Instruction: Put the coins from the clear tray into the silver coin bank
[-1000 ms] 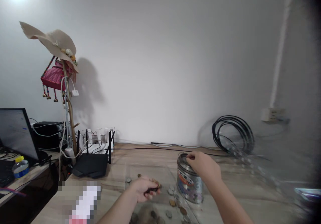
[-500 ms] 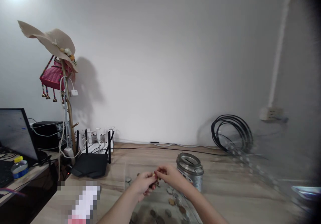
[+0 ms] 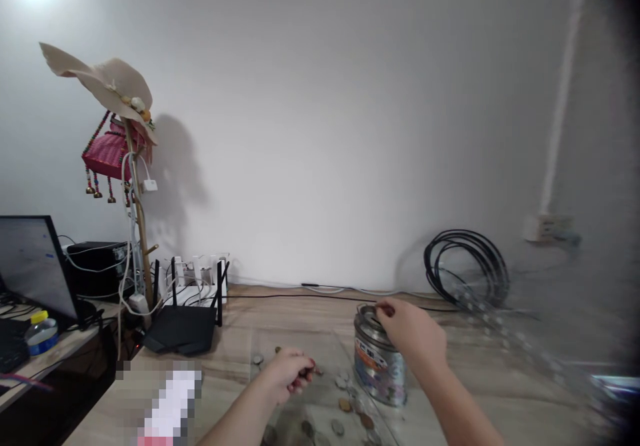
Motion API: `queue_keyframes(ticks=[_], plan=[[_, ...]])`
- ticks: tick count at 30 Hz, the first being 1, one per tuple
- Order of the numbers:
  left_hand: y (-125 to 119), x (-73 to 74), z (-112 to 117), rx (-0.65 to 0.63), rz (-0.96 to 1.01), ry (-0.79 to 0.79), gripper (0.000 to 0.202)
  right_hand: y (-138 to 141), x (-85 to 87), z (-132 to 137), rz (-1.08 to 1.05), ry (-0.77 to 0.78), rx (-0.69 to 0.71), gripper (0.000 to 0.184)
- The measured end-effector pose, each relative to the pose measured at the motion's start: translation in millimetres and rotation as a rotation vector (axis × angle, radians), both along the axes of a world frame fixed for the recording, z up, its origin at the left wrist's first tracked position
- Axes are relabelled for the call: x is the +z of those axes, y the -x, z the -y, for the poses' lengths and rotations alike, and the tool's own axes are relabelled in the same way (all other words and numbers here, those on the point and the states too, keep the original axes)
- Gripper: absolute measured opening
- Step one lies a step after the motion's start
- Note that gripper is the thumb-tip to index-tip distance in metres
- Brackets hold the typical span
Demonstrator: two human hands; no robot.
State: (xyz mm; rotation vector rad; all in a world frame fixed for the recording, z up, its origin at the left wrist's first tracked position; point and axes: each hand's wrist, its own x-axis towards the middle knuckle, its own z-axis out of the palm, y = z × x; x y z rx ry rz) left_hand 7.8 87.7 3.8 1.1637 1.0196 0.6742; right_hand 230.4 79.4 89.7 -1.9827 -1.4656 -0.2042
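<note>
My right hand (image 3: 413, 329) is at the top of a metal tin (image 3: 381, 373) with a slotted lid. Its thumb and fingers are pinched together right over the slot; what lies between them is hidden. The tin has a printed label and stands upright on the table. Lower and to the left, my left hand (image 3: 293, 374) is curled closed around coins, with one showing near its fingertips. Below it lies a clear plastic sheet (image 3: 300, 341), on which several loose coins (image 3: 338, 427), silver and copper-coloured, are scattered.
A black router (image 3: 183, 329) with upright antennas stands at the left of the wooden table. Coiled black cable (image 3: 467, 266) leans against the wall at the right. Farther left are a monitor (image 3: 37, 266), a bottle with a yellow cap (image 3: 41, 334) and a stand carrying a hat (image 3: 107, 86).
My right hand has left my left hand and moved right and up to the tin's lid. My left hand stays over the sheet, still closed.
</note>
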Motion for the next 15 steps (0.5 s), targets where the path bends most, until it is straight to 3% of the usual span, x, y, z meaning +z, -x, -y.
queue_keyframes(ticks=[3,8,15], plan=[[0.1,-1.2,-1.5,-0.010,0.049,0.042,0.013,-8.7,-2.5,-5.7,-0.005,0.078,0.023,0.024],[0.6,-0.7,0.2,-0.012,0.007,-0.017,0.021,-6.8,-5.9,-10.5,-0.043,0.124,0.079,0.021],[1.6,4.5,5.5,-0.022,-0.023,-0.033,0.033,-7.8,-12.4,-10.6,-0.018,0.015,0.062,0.025]])
